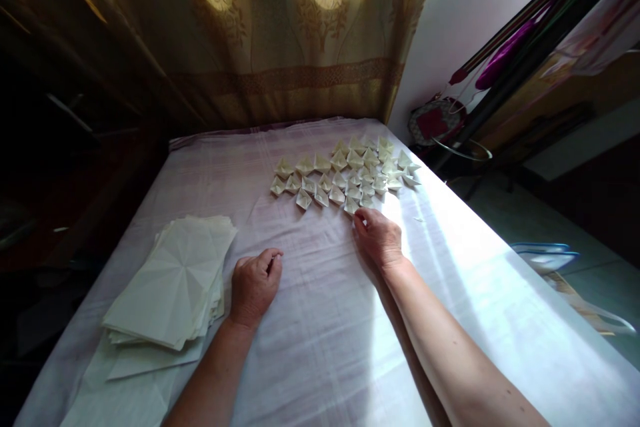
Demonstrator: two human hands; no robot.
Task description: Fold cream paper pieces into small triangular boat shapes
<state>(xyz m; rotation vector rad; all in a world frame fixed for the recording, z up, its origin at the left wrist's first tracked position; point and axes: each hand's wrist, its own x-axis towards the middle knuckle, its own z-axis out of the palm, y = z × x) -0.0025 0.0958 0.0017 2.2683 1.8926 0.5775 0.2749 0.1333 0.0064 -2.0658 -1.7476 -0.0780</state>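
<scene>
My right hand (378, 235) reaches to the near edge of a group of small folded paper boats (337, 195). Its thumb and fingers are pinched at the nearest paper boat (351, 205), which sits among the others. Pale cream paper makes up the boats, and they stand close together in uneven rows. My left hand (256, 287) rests on the cloth with its fingers curled in, and nothing shows in it. Just left of that hand lies a stack of creased paper sheets (173, 273), the top one marked with fold lines radiating from its middle.
A pale checked cloth (310, 320) covers the table, with bright sunlight across its right side. Behind it hangs a gold patterned curtain (300, 33). Right of the table are a round patterned bag (437, 121), slanting poles (530, 33) and a blue-rimmed container (545, 257) lower down.
</scene>
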